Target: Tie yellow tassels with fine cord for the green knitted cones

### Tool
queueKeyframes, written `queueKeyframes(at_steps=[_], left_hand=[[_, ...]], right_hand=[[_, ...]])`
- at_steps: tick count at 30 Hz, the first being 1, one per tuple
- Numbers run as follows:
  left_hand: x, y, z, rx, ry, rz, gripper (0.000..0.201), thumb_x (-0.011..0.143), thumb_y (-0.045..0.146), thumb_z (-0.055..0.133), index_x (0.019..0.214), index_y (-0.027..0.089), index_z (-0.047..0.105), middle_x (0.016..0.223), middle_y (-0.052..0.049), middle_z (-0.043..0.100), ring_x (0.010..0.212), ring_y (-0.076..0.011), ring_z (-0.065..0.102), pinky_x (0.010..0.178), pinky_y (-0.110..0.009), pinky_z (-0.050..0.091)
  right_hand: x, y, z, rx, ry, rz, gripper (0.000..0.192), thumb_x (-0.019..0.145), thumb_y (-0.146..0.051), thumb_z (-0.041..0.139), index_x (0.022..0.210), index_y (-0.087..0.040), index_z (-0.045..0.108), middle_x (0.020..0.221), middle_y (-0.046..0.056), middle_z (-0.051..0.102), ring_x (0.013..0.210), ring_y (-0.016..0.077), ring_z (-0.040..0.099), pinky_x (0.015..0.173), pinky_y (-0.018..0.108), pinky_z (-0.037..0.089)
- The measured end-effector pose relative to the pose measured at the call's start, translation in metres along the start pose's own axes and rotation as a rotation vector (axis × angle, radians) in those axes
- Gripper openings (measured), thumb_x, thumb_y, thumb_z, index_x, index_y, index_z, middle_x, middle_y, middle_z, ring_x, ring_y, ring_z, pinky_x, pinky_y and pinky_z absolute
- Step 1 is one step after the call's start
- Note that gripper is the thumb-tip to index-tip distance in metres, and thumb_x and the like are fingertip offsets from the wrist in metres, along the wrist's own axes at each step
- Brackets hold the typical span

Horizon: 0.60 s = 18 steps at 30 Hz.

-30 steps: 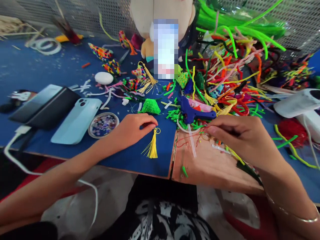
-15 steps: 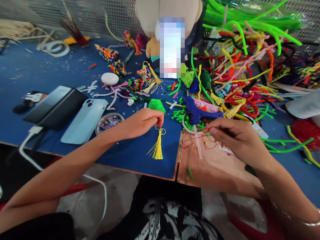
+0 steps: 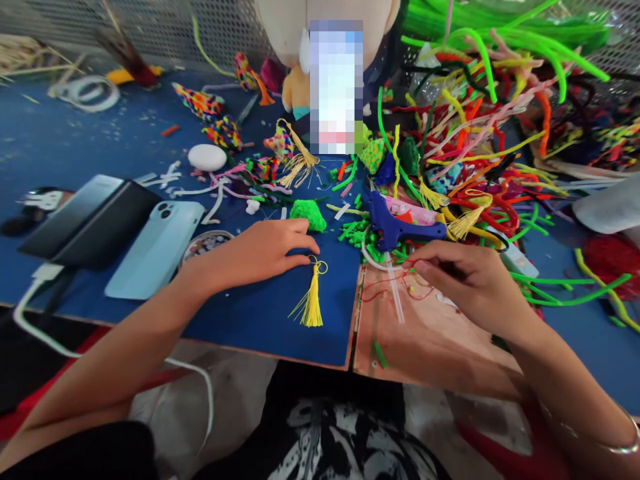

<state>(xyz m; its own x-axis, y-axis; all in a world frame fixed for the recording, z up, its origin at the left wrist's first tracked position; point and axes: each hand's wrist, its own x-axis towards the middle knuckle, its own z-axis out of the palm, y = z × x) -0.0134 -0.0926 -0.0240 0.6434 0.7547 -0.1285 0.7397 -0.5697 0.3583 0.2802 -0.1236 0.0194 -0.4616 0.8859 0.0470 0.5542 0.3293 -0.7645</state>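
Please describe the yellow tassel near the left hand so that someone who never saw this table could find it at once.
Start at the blue mat covering the table's left part and go to its near right corner, beside the bare brown board. There the left hand rests, fingertips at the loop of the yellow tassel. Unlike the other yellow tassels, which lie among pipe cleaners, it lies alone on bare blue mat.

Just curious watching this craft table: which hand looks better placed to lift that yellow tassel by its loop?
Probably the left hand: its fingers rest right at the loop of the yellow tassel on the blue mat. The right hand is off to the side, pinching red thread.
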Motion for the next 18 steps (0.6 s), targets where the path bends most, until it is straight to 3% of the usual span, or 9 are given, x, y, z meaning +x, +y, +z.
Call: queueKeyframes(at_steps=[3, 7, 12, 18], left_hand=[[0.001, 0.001, 0.001, -0.012, -0.001, -0.002, 0.026, 0.089, 0.030, 0.042, 0.086, 0.019, 0.065, 0.083, -0.002, 0.055, 0.077, -0.0131, 0.054, 0.071, -0.025, 0.038], [0.004, 0.015, -0.009, -0.189, 0.019, -0.049, 0.019, 0.087, 0.030, 0.042, 0.081, 0.017, 0.054, 0.077, 0.000, 0.055, 0.069, -0.0107, 0.050, 0.067, -0.024, 0.037], [0.011, 0.044, -0.022, -0.623, -0.101, -0.136, 0.029, 0.086, 0.035, 0.036, 0.062, 0.018, 0.040, 0.059, 0.003, 0.039, 0.055, -0.0093, 0.037, 0.054, -0.024, 0.031], [0.020, 0.067, -0.015, -1.104, -0.069, -0.153, 0.033, 0.078, 0.035, 0.048, 0.051, 0.017, 0.051, 0.052, 0.002, 0.042, 0.051, -0.0084, 0.035, 0.049, -0.024, 0.031]], right_hand=[[0.000, 0.001, 0.001, 0.013, -0.010, 0.009, 0.014, 0.086, -0.025, 0.052, 0.078, -0.020, 0.064, 0.053, -0.005, 0.049, 0.042, 0.0067, 0.036, 0.041, 0.022, 0.027], [0.000, 0.001, 0.004, -0.023, 0.028, 0.001, 0.013, 0.085, -0.026, 0.054, 0.079, -0.020, 0.064, 0.054, -0.004, 0.051, 0.045, 0.0072, 0.037, 0.042, 0.022, 0.027], [-0.006, -0.006, 0.007, -0.051, 0.079, -0.069, 0.010, 0.084, -0.023, 0.057, 0.083, -0.022, 0.067, 0.063, -0.003, 0.061, 0.047, 0.0074, 0.041, 0.043, 0.022, 0.029], [-0.015, -0.014, 0.006, 0.012, 0.167, -0.174, 0.012, 0.084, -0.024, 0.058, 0.082, -0.024, 0.070, 0.062, -0.003, 0.064, 0.041, 0.0062, 0.037, 0.040, 0.024, 0.026]])
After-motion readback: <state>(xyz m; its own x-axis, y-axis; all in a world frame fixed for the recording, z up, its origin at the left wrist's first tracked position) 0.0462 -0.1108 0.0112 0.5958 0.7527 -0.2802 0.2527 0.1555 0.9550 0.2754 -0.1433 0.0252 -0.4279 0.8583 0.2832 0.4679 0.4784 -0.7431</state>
